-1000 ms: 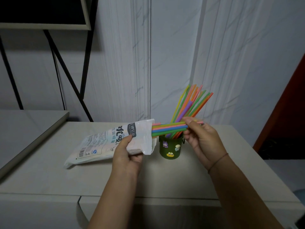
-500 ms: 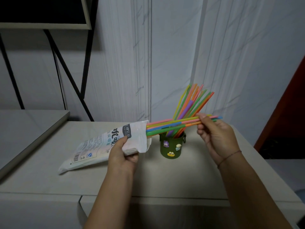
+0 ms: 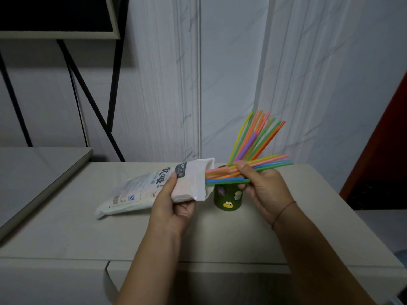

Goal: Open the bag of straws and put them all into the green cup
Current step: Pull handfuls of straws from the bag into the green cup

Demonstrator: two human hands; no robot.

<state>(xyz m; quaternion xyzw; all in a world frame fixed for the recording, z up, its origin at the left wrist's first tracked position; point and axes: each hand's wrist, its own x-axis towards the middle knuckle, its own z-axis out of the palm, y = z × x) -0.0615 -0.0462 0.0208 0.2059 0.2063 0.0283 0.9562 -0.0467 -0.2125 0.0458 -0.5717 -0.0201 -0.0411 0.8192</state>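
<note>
Here, the right hand (image 3: 262,188) pinches a loose bundle of straws (image 3: 267,165) between thumb and fingers, partway along their length, while the left hand (image 3: 174,203) clasps the open mouth of the straw bag (image 3: 154,188), thumb on top and fingers curled beneath. The held straws are thin, smooth plastic tubes in pink, yellow, blue, green and orange; their long axis runs nearly level, left to right, rising slightly toward the right, with the left ends just at or inside the bag's mouth and the right ends free in the air. The bag is crinkled white plastic printed with dark characters and a barcode; its long axis slants from the raised mouth down to its closed end, which rests on the cabinet top (image 3: 308,216). Just behind the held bundle stands the green cup (image 3: 228,200), a short matte cylinder dotted with small cartoon charms, upright on the surface. More straws (image 3: 255,137) already stand in it, fanning upward and leaning right. A thin cord bracelet (image 3: 283,213) circles the right wrist. The cabinet top is pale, smooth and flat, with a seam along its front edge. Behind it rises a white, marble-veined panelled wall (image 3: 220,73); a black metal frame (image 3: 92,102) stands at left and a red surface (image 3: 383,155) edges the right.
</note>
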